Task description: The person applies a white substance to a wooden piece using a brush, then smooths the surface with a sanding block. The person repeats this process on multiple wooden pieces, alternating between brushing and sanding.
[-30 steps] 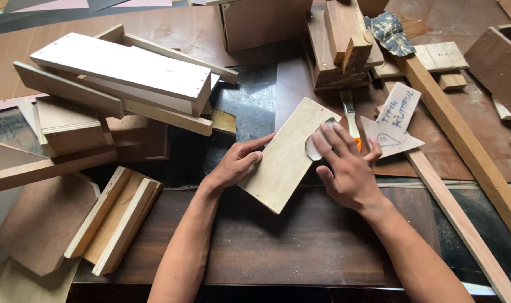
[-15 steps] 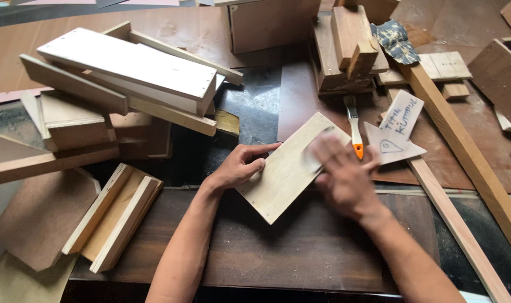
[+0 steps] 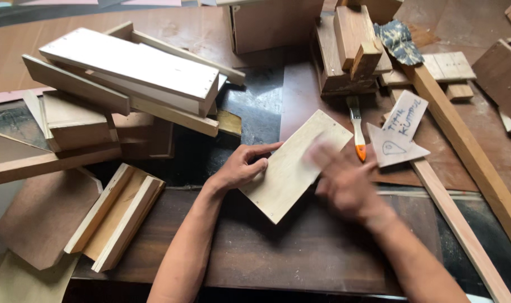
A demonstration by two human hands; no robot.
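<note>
- The table (image 3: 255, 264) is crowded: a stack of wooden boxes and boards (image 3: 126, 73) at the left, long wooden strips (image 3: 468, 151) at the right.
- The pale plywood panel (image 3: 286, 168) lies flat and skewed at the centre of the table.
- The left hand (image 3: 241, 168) is spread open, pressed on the panel's left edge; firm pressure is needed so the panel cannot slide.
- The right hand (image 3: 345, 179) is blurred over the panel; its grip cannot be told.
- An orange-handled brush (image 3: 357, 126) lies just beyond.

Head camera, looking steeply down, close over workbench (image 3: 300, 269).
</note>
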